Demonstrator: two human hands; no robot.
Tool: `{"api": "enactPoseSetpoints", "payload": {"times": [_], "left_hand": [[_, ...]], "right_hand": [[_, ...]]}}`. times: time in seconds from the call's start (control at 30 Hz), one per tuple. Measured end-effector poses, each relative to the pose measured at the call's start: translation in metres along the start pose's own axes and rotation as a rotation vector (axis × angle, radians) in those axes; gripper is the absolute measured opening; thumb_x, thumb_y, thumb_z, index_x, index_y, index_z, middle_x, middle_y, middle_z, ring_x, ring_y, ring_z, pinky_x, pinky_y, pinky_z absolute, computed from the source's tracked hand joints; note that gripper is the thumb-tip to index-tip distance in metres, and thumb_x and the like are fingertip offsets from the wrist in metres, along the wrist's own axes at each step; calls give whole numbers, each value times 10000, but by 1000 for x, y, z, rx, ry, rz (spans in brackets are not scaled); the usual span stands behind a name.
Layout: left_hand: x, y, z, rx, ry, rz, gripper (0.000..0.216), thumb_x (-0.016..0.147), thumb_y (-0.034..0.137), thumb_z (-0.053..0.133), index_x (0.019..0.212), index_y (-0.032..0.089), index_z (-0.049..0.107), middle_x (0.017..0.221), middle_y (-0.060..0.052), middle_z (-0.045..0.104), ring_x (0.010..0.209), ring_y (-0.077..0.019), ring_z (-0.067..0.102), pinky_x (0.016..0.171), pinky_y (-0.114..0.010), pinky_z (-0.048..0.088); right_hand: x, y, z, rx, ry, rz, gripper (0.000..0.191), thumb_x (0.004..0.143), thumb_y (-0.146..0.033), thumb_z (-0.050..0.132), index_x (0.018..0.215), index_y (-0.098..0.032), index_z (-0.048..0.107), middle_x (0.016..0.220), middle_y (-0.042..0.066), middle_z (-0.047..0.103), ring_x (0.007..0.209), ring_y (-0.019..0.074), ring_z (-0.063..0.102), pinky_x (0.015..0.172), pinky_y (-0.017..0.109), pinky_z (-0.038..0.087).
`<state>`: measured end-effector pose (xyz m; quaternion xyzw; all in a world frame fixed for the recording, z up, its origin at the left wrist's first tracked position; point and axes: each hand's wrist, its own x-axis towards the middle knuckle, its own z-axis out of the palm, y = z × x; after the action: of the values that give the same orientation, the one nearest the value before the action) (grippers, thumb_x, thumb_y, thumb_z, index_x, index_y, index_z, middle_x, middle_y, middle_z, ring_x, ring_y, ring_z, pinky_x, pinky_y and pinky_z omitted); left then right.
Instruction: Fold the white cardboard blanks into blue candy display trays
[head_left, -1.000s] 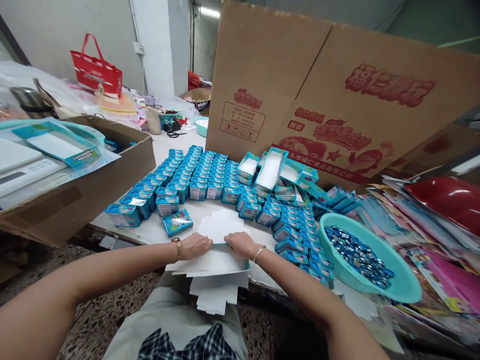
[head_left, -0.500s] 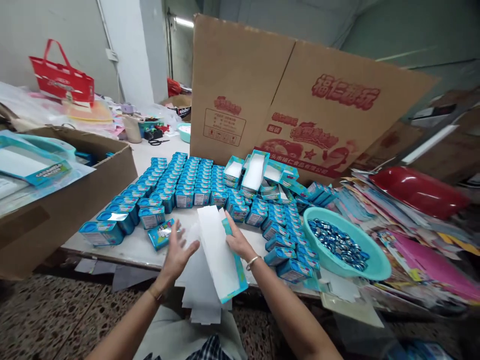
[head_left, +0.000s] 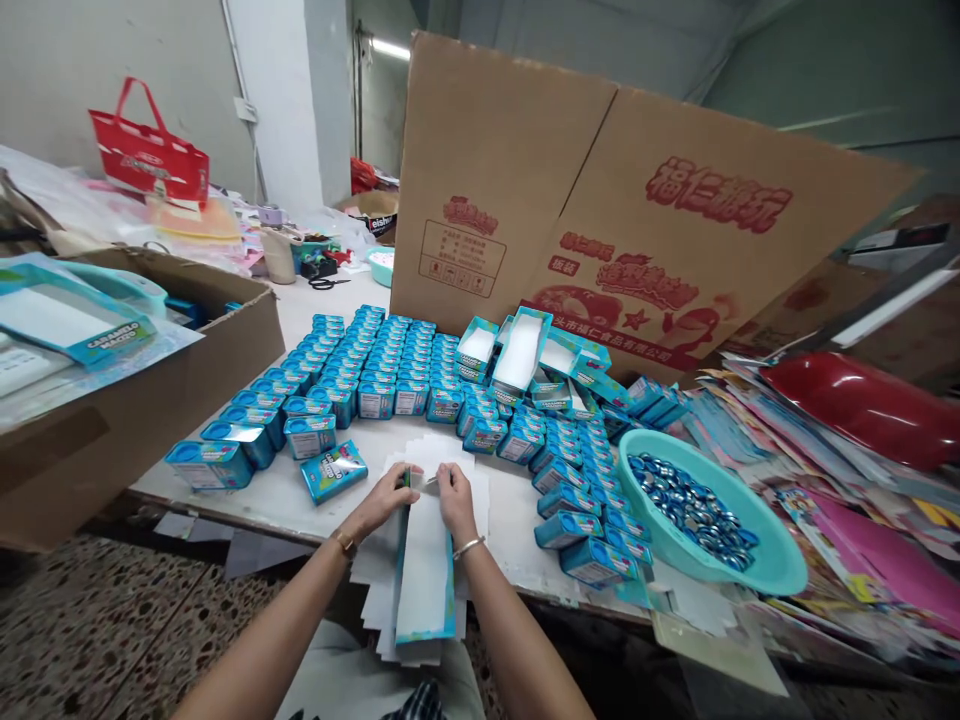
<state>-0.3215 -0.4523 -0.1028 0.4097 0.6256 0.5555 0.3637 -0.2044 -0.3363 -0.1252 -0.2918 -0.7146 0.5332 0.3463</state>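
Observation:
A long cardboard tray (head_left: 426, 580), white inside with blue-green sides, lies lengthwise in front of me. Its far end is between my two hands. My left hand (head_left: 385, 503) pinches the far left corner, fingers closed on it. At the far right corner my right hand (head_left: 457, 500) is closed on the edge or a flap; its fingertips partly hide the spot. Beneath the tray, white card blanks (head_left: 375, 578) are spread over the table edge and my lap. A blue box (head_left: 334, 472) lies flat just left of my left hand.
Rows of blue boxes (head_left: 375, 397) stand behind and right of my hands. Finished-looking trays (head_left: 519, 350) are piled before a big carton (head_left: 510, 180). To the right sits a turquoise basin (head_left: 772, 560) of shiny blue pieces. An open carton (head_left: 142, 400) is at left.
The tray has turned from slanted to nearly straight and dropped onto the white blanks. My left hand, open before, now grips its far left corner; my right hand has moved to the far right corner.

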Motion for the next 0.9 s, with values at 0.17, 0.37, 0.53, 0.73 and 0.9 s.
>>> {"api": "enactPoseSetpoints", "payload": {"times": [0.17, 0.37, 0.53, 0.73, 0.9], "left_hand": [[-3, -12, 13, -100, 204, 70, 445, 709, 295, 617, 1136, 170, 596, 1223, -94, 547, 1165, -258, 475, 1000, -376, 362], [-13, -19, 17, -349, 337, 33, 771, 735, 359, 663, 1407, 213, 315, 1269, -116, 559, 1178, -249, 516, 972, -388, 415], [-17, -15, 5, -325, 149, -75, 608, 730, 469, 637, 1237, 142, 565, 1305, -126, 559, 1203, -304, 502, 997, -426, 409], [-15, -18, 5, -295, 135, -73, 644, 743, 487, 622, 1280, 144, 528, 1381, -107, 481, 1273, -297, 435, 1073, -454, 324], [-15, -22, 9, -302, 135, -88, 683, 750, 489, 616, 1312, 123, 484, 1420, -133, 426, 1291, -296, 413, 1061, -449, 340]], "right_hand": [[1, 9, 10, -86, 134, 14, 255, 852, -428, 470, 760, -193, 507, 729, -7, 506, 700, 145, 485, 674, 250, 391], [1, 9, 7, -29, 122, 44, 381, 903, -491, 344, 911, -180, 564, 759, 11, 570, 735, 151, 525, 692, 251, 408], [30, -4, -30, -102, -502, 132, 333, 812, -469, 512, 783, -156, 620, 722, 8, 614, 686, 141, 541, 642, 244, 416], [62, -40, -32, -861, -938, -230, 301, 723, -392, 654, 986, -249, 684, 894, 26, 692, 806, 186, 616, 672, 258, 416], [47, -53, 2, -1320, -966, -424, 203, 781, -219, 584, 951, -140, 662, 898, 131, 697, 861, 252, 647, 701, 314, 448]]}}
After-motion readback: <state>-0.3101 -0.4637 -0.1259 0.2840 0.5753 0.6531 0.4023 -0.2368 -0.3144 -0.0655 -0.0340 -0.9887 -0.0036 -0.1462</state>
